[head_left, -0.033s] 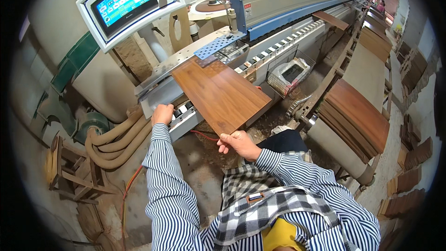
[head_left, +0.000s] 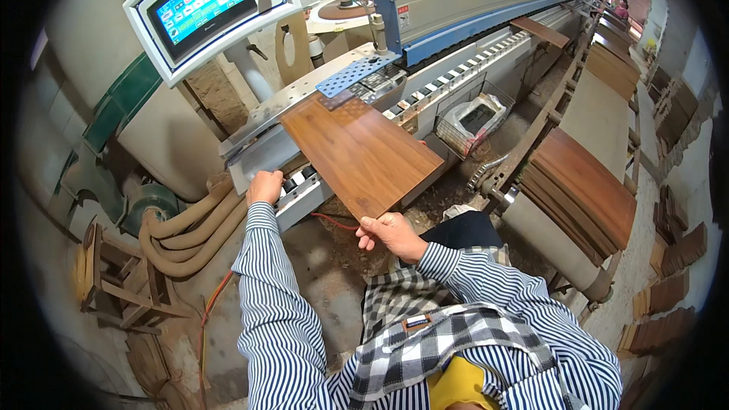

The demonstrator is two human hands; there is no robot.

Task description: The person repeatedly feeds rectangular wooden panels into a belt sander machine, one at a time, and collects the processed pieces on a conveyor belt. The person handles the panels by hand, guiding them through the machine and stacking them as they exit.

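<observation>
Workshop floor (head_left: pixel 334 296) underlies long machine (head_left: pixel 486 11); wooden board (head_left: pixel 364 152) lies across machine's near end, nearest corner pinched by right hand (head_left: pixel 393 235); left hand (head_left: pixel 266 187) at near edge, grip hidden, cannot tell.

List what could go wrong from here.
The wooden board juts past the rail, its near corner in the right hand; if that grip slips, it might tip or swivel. The left hand is close to the black and white pieces at the rail's end, so it could get pinched if they move.
</observation>
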